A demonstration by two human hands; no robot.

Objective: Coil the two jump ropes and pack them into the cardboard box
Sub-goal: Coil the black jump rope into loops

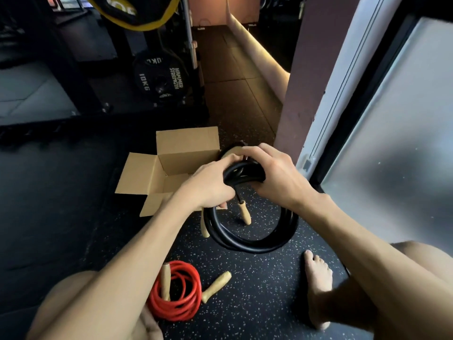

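A thick black jump rope (252, 239) hangs in a coil above the speckled floor, two wooden handles (244, 213) dangling from it. My left hand (210, 185) grips the coil's top from the left; my right hand (274, 175) wraps over it from the right. Just behind and left of my hands, the open cardboard box (186, 153) stands with its flaps spread; what shows of its inside looks empty. A red jump rope (177, 299) lies coiled on the floor near my left knee, one wooden handle inside the coil and the other (217, 285) beside it.
My bare right foot (318, 285) rests on the floor at the right. A frosted glass door (392, 143) and a pillar (308, 82) stand to the right. A rack with a 10 kg weight plate (159, 79) is behind the box.
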